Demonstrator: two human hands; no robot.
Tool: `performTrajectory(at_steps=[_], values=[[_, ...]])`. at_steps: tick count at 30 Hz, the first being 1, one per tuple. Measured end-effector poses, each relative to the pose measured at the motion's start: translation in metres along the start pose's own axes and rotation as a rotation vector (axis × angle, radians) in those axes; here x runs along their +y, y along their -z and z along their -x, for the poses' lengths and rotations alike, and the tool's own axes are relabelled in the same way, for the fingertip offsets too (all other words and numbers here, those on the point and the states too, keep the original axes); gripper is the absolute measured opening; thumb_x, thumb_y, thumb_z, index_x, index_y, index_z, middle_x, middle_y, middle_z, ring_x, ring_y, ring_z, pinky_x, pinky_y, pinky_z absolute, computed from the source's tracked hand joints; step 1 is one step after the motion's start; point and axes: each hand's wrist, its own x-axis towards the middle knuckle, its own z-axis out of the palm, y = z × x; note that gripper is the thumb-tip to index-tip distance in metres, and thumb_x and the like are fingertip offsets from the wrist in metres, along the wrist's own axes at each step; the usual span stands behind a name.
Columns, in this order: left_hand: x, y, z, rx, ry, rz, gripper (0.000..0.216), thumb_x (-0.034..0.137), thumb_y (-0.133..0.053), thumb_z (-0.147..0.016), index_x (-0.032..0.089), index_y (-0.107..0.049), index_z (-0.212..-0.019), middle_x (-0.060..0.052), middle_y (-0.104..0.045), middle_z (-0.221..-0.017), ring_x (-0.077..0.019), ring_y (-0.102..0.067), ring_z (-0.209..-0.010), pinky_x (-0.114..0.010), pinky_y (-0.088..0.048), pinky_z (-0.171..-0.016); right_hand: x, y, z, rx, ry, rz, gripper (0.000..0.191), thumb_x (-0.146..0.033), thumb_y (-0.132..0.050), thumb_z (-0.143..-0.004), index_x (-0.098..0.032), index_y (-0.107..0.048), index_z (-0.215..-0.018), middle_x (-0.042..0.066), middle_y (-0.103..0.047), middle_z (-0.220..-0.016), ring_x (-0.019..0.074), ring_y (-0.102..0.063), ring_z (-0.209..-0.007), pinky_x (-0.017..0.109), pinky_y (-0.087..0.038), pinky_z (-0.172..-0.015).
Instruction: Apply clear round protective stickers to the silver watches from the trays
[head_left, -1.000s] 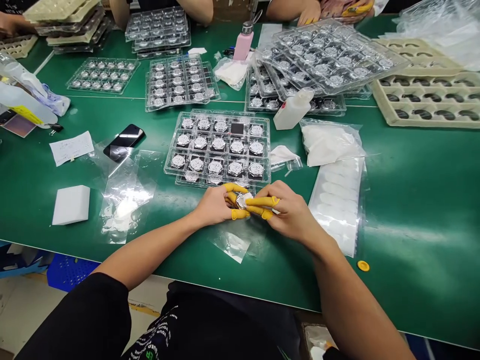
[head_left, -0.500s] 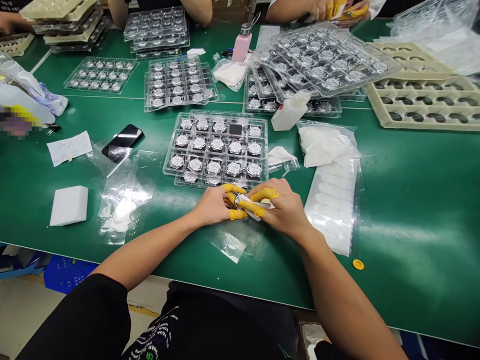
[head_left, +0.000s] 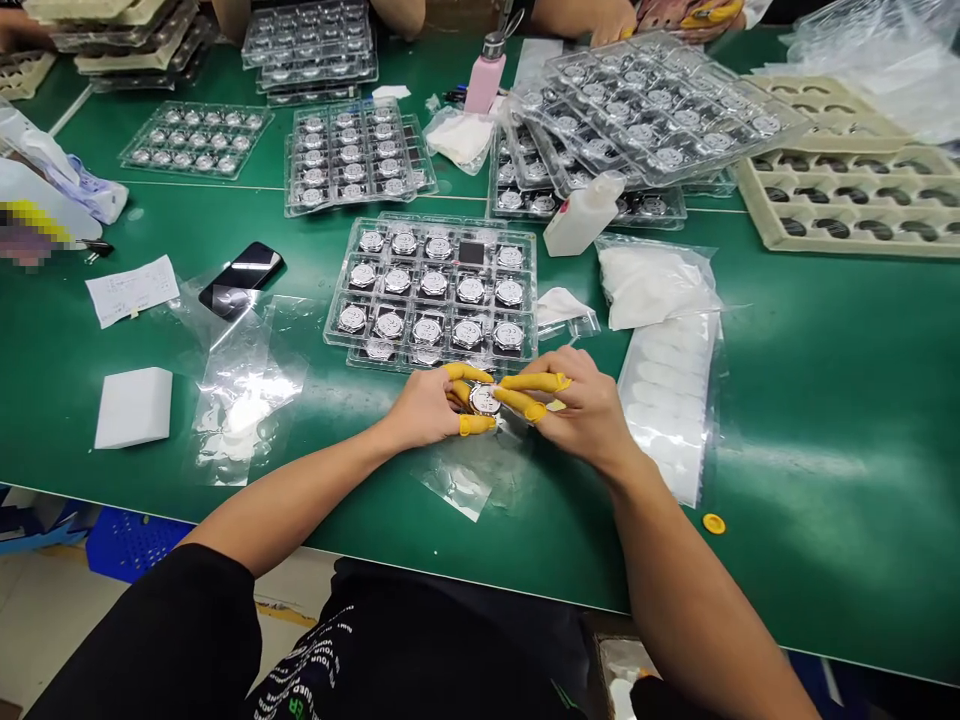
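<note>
two hands of mine meet over the green table: my left hand and my right hand pinch a round silver piece from both sides between yellow-capped fingertips. it sits just below the near edge of a clear tray of matching pieces, above a scrap of clear plastic.

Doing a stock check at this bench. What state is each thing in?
Left hand: pinching the round metal piece.
Right hand: fingertips on the same piece.
Round metal piece: held between both hands.
Yellow finger cots: worn on both hands.
Clear tray: nearly full, one dark pocket without a piece.
Pink bottle: upright.
White bottle: lying on its side.
Phone: lying flat.
</note>
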Motion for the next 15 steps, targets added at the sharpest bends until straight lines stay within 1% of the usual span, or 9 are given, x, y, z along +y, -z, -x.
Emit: performTrajectory(at_steps=[2,3,5,7,8,11,12,15], values=[[-0.0011,-0.0003,0.0005,-0.011,-0.007,-0.012,0.059,0.019,-0.086,-0.059,0.016,-0.071,-0.116,0.001,-0.069,-0.077,-0.01,-0.064,-0.066,-0.022,-0.054,-0.065,0.0011,0.0001,-0.0003,-0.082,0.016,-0.051,0.007,-0.029,-0.07,-0.093,-0.03,-0.077,-0.093,0.002,-0.071,-0.084,0.0182,-0.055,-0.074,0.038,-0.036,-0.07],[-0.0018,-0.0005,0.0008,-0.017,-0.014,-0.02,0.058,0.018,-0.085,-0.06,0.016,-0.071,-0.115,0.001,-0.07,-0.078,-0.0108,-0.066,-0.068,-0.023,-0.055,-0.067,0.0012,-0.0004,-0.0008,-0.095,0.018,-0.06,0.008,-0.03,-0.07,-0.093,-0.03,-0.077,-0.093,0.002,-0.072,-0.084,0.0185,-0.055,-0.075,0.038,-0.036,-0.071],[-0.0031,-0.0012,0.0013,-0.02,-0.021,-0.035,0.056,0.02,-0.085,-0.06,0.016,-0.072,-0.114,0.001,-0.07,-0.078,-0.0114,-0.066,-0.069,-0.023,-0.055,-0.068,0.0006,-0.0015,-0.0018,-0.044,-0.001,-0.038,0.007,-0.032,-0.071,-0.092,-0.029,-0.077,-0.092,0.003,-0.071,-0.082,0.0189,-0.055,-0.074,0.038,-0.035,-0.07],[-0.004,-0.002,0.0016,-0.005,-0.02,-0.033,0.056,0.023,-0.086,-0.061,0.016,-0.072,-0.115,0.002,-0.069,-0.076,-0.0105,-0.065,-0.066,-0.022,-0.055,-0.065,-0.0005,-0.0017,-0.0018,0.013,-0.021,-0.008,0.006,-0.032,-0.072,-0.092,-0.027,-0.075,-0.091,0.003,-0.069,-0.08,0.0186,-0.053,-0.072,0.038,-0.033,-0.068],[-0.0042,-0.0023,0.0016,0.0,-0.019,-0.029,0.057,0.023,-0.085,-0.061,0.016,-0.072,-0.116,0.002,-0.068,-0.075,-0.0102,-0.064,-0.065,-0.022,-0.054,-0.064,-0.001,-0.0015,-0.0014,0.004,-0.018,-0.008,0.005,-0.03,-0.072,-0.092,-0.027,-0.075,-0.092,0.003,-0.069,-0.079,0.0184,-0.052,-0.071,0.038,-0.033,-0.068],[-0.0044,-0.0024,0.0012,0.002,-0.037,-0.035,0.057,0.019,-0.084,-0.06,0.015,-0.072,-0.116,0.001,-0.069,-0.077,-0.0107,-0.065,-0.068,-0.023,-0.056,-0.067,-0.0018,-0.0016,0.0001,-0.089,0.036,-0.068,0.006,-0.025,-0.069,-0.093,-0.028,-0.074,-0.094,0.002,-0.069,-0.08,0.0179,-0.052,-0.071,0.038,-0.032,-0.068],[-0.0044,-0.0021,0.001,0.001,-0.041,-0.041,0.057,0.018,-0.084,-0.06,0.015,-0.072,-0.116,0.001,-0.07,-0.078,-0.011,-0.065,-0.069,-0.024,-0.056,-0.068,-0.0015,-0.0022,0.0001,-0.089,0.055,-0.082,0.006,-0.025,-0.068,-0.093,-0.028,-0.074,-0.095,0.002,-0.068,-0.081,0.0179,-0.052,-0.072,0.037,-0.032,-0.068],[-0.0045,-0.0016,0.0002,0.018,-0.025,-0.025,0.058,0.02,-0.085,-0.06,0.014,-0.072,-0.116,0.001,-0.069,-0.076,-0.0108,-0.064,-0.067,-0.025,-0.057,-0.067,0.0003,-0.0033,-0.0003,0.008,0.066,-0.033,0.003,-0.026,-0.07,-0.093,-0.026,-0.072,-0.094,0.003,-0.067,-0.08,0.0182,-0.051,-0.071,0.037,-0.031,-0.067]])
